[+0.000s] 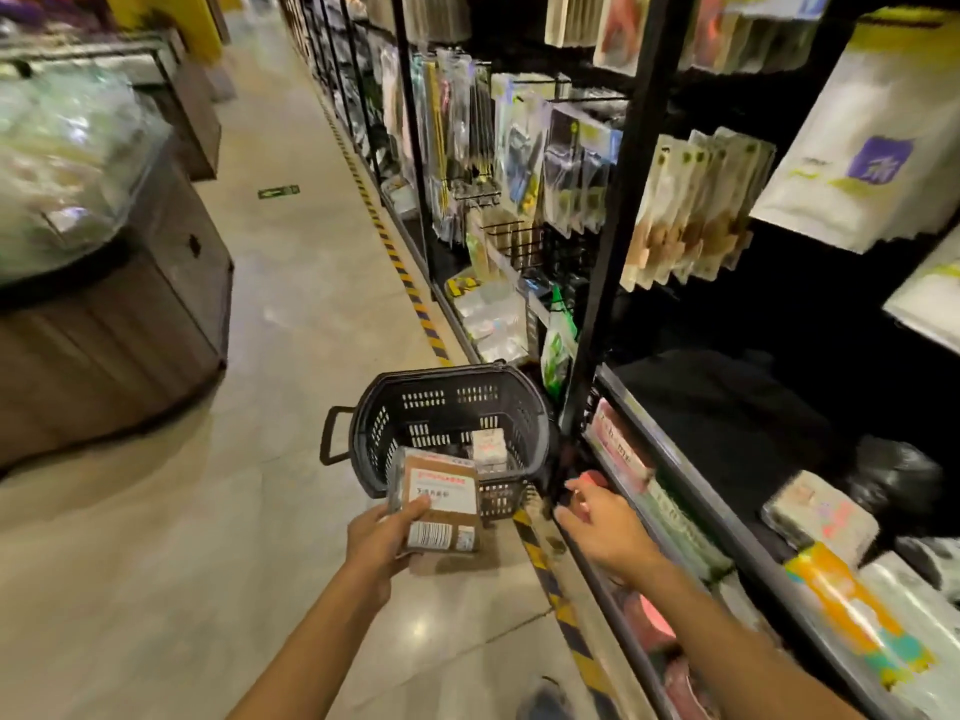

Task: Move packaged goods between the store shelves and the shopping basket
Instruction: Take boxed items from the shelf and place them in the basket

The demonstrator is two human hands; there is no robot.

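Too small and soft to read, the print on the brown packet (pixel 447 491); covered at its lower left by the thumb and fingers of the left grip (pixel 384 537); hidden behind that packet, part of the near wall of the basket (pixel 447 387). Blurred at the fingertips, the right grip (pixel 597 522); no telling whether pinching the pink pack (pixel 592 479) or only touching it. Smeared past recognition, the hanging packets (pixel 691 210) and the domed display (pixel 78 174); cut off by the bottom edge, a shoe (pixel 545 698).

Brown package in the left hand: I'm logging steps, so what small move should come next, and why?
Probably ease the left hand forward and lower the brown package into the basket: it is held just short of the near rim, and a white pack already lies inside.
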